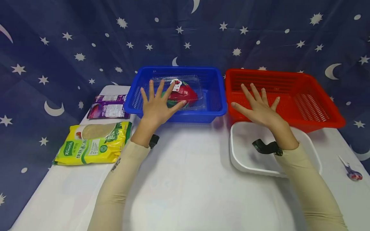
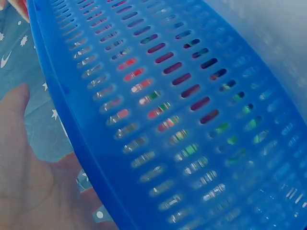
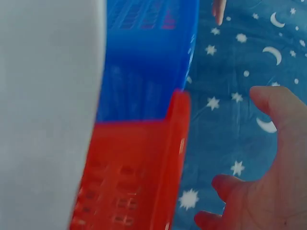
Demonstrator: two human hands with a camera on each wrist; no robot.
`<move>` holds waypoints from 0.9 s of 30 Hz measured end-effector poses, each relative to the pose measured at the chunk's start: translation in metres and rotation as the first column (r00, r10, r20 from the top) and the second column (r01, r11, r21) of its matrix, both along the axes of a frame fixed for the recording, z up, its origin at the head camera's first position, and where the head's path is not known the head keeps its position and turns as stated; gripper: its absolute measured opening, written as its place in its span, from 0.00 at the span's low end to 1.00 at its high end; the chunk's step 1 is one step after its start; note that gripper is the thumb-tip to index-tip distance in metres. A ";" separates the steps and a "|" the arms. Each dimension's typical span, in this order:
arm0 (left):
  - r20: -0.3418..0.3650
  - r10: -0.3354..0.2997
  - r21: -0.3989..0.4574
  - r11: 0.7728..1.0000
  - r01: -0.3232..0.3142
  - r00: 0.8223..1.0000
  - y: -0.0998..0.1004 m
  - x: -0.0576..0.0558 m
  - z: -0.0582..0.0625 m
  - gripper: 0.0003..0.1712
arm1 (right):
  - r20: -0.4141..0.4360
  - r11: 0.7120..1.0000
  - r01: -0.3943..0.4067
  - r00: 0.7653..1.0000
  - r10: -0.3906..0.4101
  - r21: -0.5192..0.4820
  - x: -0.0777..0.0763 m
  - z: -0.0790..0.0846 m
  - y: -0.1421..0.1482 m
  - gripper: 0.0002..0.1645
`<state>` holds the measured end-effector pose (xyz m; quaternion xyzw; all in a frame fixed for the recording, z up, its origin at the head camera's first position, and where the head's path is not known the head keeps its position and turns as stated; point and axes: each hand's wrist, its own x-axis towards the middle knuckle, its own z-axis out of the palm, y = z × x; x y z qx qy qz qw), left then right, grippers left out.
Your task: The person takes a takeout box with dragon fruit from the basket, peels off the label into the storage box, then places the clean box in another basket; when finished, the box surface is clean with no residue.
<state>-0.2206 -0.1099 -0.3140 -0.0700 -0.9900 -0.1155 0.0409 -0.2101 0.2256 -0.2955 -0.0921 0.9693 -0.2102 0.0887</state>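
Note:
My left hand [image 1: 157,107] has its fingers spread over the front part of the blue basket [image 1: 185,117], holding nothing. Inside that basket lies a clear plastic box [image 1: 199,85] beside or over a red and green dragon fruit [image 1: 185,93]. With fingers also spread, my right hand [image 1: 261,110] hovers over the red basket [image 1: 315,118] and the back of a white tub [image 1: 254,166]. In the left wrist view the slotted wall of the blue basket [image 2: 158,120] fills most of the picture, the left palm [image 2: 33,191] beside it. The right wrist view has the right hand [image 3: 268,177] apart from the red basket.
At the left lie a yellow Knorr bag [image 1: 92,142] and purple packets [image 1: 107,110]. A small purple and red object with a pale tip [image 1: 354,175] lies near the right edge of the white table [image 1: 185,192]. A blue star-patterned cloth [image 1: 162,32] hangs behind.

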 end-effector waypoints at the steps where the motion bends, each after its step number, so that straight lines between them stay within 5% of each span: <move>1: -0.006 0.002 0.002 1.000 -0.002 1.000 -0.001 0.000 0.001 0.49 | -0.005 1.000 -0.008 1.000 0.008 -0.013 0.000 0.001 -0.003 0.54; 9: -0.067 0.034 -0.005 0.999 -0.034 0.997 -0.020 0.005 -0.001 0.48 | -0.046 0.984 -0.108 0.994 0.102 -0.140 -0.008 0.000 -0.030 0.52; 15: -0.166 0.050 0.077 0.996 -0.037 0.985 -0.035 0.012 -0.006 0.45 | -0.119 0.952 -0.164 0.983 0.137 -0.259 -0.013 -0.007 -0.047 0.48; 27: -0.248 0.127 0.233 0.970 -0.067 0.960 -0.064 0.023 -0.026 0.39 | -0.084 0.951 -0.191 0.981 0.176 -0.243 -0.025 -0.014 -0.071 0.51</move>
